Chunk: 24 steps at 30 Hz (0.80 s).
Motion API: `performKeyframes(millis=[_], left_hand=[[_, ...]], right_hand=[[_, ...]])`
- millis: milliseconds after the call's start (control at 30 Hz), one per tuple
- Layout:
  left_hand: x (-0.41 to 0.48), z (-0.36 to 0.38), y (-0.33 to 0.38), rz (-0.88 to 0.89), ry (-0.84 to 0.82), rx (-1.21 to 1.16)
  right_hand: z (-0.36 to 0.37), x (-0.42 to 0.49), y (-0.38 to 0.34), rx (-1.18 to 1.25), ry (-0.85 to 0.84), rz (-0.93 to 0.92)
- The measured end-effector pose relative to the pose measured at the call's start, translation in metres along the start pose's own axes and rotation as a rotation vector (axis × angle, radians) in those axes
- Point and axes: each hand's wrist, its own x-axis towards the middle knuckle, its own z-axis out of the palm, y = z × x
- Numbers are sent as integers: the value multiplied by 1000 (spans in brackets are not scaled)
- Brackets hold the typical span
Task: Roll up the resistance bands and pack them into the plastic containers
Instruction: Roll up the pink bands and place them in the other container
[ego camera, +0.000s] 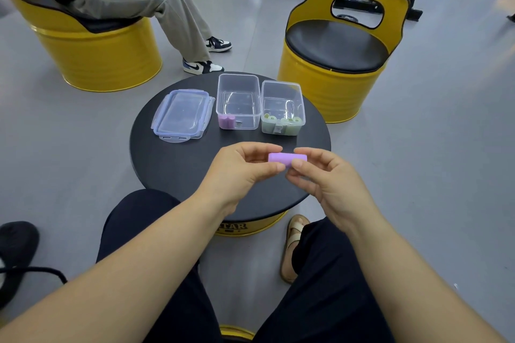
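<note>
At the frame's centre, above the table (pixel 172 172), the left hand (pixel 239 172) and right hand (pixel 331 178) pinch a rolled purple band (pixel 284 158); rolling looks finished, so next it likely goes into the left box (pixel 238 83) beside the other purple rolls (pixel 226 121).

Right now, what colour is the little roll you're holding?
The rolled resistance band is light purple, clearest in the head view.

**Left arm** (pixel 125 267): bare, enters from the lower left corner and reaches up to mid-frame.
**Left hand** (pixel 245 167): fingers curled over the top, thumb in front; grip pinches the left end of a purple roll (pixel 284 158).
**Right arm** (pixel 404 259): bare, enters from the lower right corner.
**Right hand** (pixel 328 175): forefinger on top, thumb in front; grip pinches the roll's right end.
**Both hands:** level, thumbs nearly touching at centre frame.
</note>
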Motion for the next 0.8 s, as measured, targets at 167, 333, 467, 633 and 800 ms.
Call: performKeyframes(millis=[167,333,467,633,800], left_hand=[[8,-5,-10,23,39,1],[25,-14,-21,16,57,13],[48,-23,-34,17,80,71],[95,-35,-54,-26,73,101],[159,-48,-72,-68,91,108]], right_hand=[[2,9,8,-21,10,34],[3,30,18,-113,14,39],[1,55,29,-135,-4,112],[-6,104,46,-172,-25,241],[-7,168,63,-166,10,236]])
